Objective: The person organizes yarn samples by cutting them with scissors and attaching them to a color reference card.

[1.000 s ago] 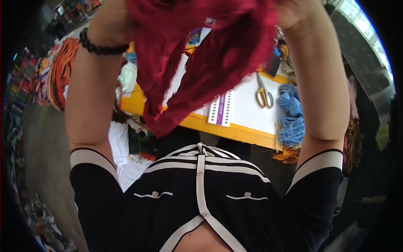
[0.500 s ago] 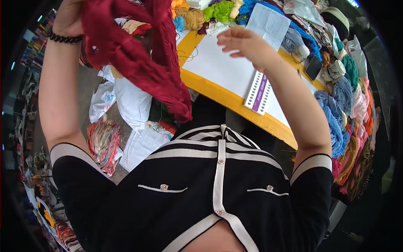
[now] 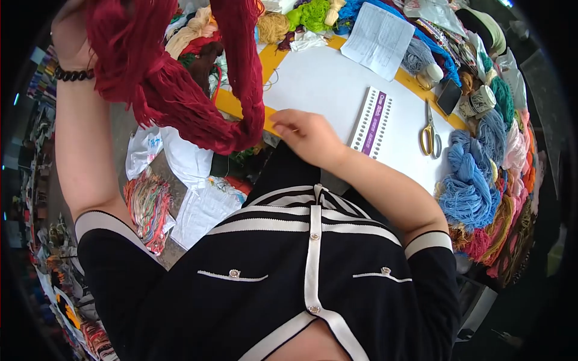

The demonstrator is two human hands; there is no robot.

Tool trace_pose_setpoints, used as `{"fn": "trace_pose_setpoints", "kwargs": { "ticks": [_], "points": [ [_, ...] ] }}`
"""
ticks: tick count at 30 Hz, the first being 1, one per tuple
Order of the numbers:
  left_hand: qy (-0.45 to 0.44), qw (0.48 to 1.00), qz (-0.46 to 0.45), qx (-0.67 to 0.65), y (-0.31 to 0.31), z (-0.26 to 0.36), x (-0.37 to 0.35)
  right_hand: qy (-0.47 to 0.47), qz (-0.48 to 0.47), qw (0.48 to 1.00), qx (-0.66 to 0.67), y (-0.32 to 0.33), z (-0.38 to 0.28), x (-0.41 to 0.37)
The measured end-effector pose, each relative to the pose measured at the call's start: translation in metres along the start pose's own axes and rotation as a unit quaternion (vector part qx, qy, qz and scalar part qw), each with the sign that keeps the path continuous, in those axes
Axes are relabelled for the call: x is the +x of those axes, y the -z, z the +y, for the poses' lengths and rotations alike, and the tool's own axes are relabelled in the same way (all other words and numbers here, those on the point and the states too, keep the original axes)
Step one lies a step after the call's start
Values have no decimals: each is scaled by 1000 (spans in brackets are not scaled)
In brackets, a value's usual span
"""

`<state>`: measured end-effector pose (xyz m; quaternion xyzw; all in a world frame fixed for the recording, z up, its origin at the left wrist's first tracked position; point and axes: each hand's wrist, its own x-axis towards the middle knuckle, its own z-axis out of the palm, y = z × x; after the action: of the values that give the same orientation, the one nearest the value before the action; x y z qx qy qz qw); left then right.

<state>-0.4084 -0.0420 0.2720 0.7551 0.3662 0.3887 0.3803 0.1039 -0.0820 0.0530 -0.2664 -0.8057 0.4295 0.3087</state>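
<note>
A large dark red skein of thread (image 3: 180,99) hangs in a long loop on the left of the head view. My left hand (image 3: 71,37), raised at the upper left, is closed on it; the skein and the frame's edge hide part of its fingers. Just right of the loop's lower end is my right hand (image 3: 310,139), over the table's near edge. Its fingers are loosely bent and a little apart, with nothing visible between them.
On the yellow-edged white table (image 3: 313,78) are a purple-striped thread card (image 3: 372,123), scissors (image 3: 430,129), a paper sheet (image 3: 378,39) and a phone (image 3: 449,97). Blue skeins (image 3: 469,180) and other coloured threads pile up at right. White bags (image 3: 186,156) and a multicoloured thread bundle (image 3: 147,207) lie at lower left.
My right hand has moved down and left from above the table toward the red skein, its fingers bending. The skein has shifted left and up, and my left hand has moved slightly left.
</note>
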Motion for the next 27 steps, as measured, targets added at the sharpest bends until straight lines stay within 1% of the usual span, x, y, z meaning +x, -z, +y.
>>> {"fn": "trace_pose_setpoints", "kwargs": {
  "ticks": [1, 2, 4, 5, 6, 7, 8, 9, 10, 11, 12, 13, 14, 15, 16, 17, 18, 19, 20, 21, 22, 23, 24, 25, 26, 27],
  "points": [
    [-5, 1000, -7, 6, 20, -10, -7, 26, -1, 1000, -15, -7, -3, 3],
    [-12, 1000, -15, 12, -30, 4, -18, 52, -1, 998, -32, -13, -3, 8],
    [-24, 999, -30, 26, -9, -1, -60, 41, -6, 999, -25, -25, 2, 19],
    [-28, 998, -38, 33, -62, 17, -77, -131, -74, 979, 137, -33, 9, 26],
    [-31, 998, -46, 41, -132, 36, -70, -294, -138, 899, 294, -38, 16, 31],
    [-34, 997, -53, 50, -135, 46, -113, -356, -166, 848, 356, -38, 20, 34],
    [-36, 996, -61, 59, -200, 67, -121, -355, -164, 848, 357, -38, 28, 34],
    [-38, 995, -67, 68, -171, 61, -145, -354, -128, 797, 472, -41, 38, 33],
    [-40, 994, -70, 78, -149, 53, -158, -346, -93, 733, 578, -42, 44, 35],
    [-40, 993, -72, 88, -216, 61, -122, -283, -46, 738, 611, -40, 48, 40],
    [-39, 992, -73, 96, -184, 37, -90, -189, -22, 838, 511, -35, 64, 46],
    [-40, 991, -73, 105, -178, 31, -99, -89, 1, 914, 396, -28, 79, 51],
    [136, 983, -122, -14, -228, 42, -64, 9, 59, 944, 323, -10, 42, 53],
    [402, 913, -50, -45, -244, 24, -76, 108, 115, 956, 246, 11, -3, 55],
    [295, 935, -143, 138, -246, -34, -100, 107, 107, 957, 246, 16, -11, 57],
    [301, 910, -173, 228, -272, -47, -108, 135, 88, 987, 8, 19, -16, 60],
    [328, 904, -204, 184, -298, -34, -92, 158, 65, 958, -231, 18, -18, 64],
    [304, 916, -239, 104, -318, -33, -80, 195, 70, 939, -274, 8, -10, 66],
    [285, 926, -249, -3, -340, -31, -69, 197, 65, 939, -273, 3, -16, 65],
    [258, 930, -253, -65, -362, -34, -63, 197, 59, 935, -288, -1, -25, 62],
    [234, 933, -269, -57, -378, -29, -52, 198, 53, 931, -303, -4, -32, 61],
    [214, 943, -240, -86, -396, -30, -43, 203, 49, 930, -302, -7, -36, 64],
    [185, 960, -205, -47, -411, -37, -35, 200, 67, 913, -349, -11, -39, 65],
    [130, 981, -139, -37, -422, -45, -27, 195, 85, 894, -395, -13, -41, 65],
    [224, 969, -84, -62, -431, -71, -26, 195, 83, 894, -396, -12, -47, 65],
    [4, 989, 102, 109, -432, -63, -11, 202, 90, 883, -414, -7, -54, 65]
  ]
}}
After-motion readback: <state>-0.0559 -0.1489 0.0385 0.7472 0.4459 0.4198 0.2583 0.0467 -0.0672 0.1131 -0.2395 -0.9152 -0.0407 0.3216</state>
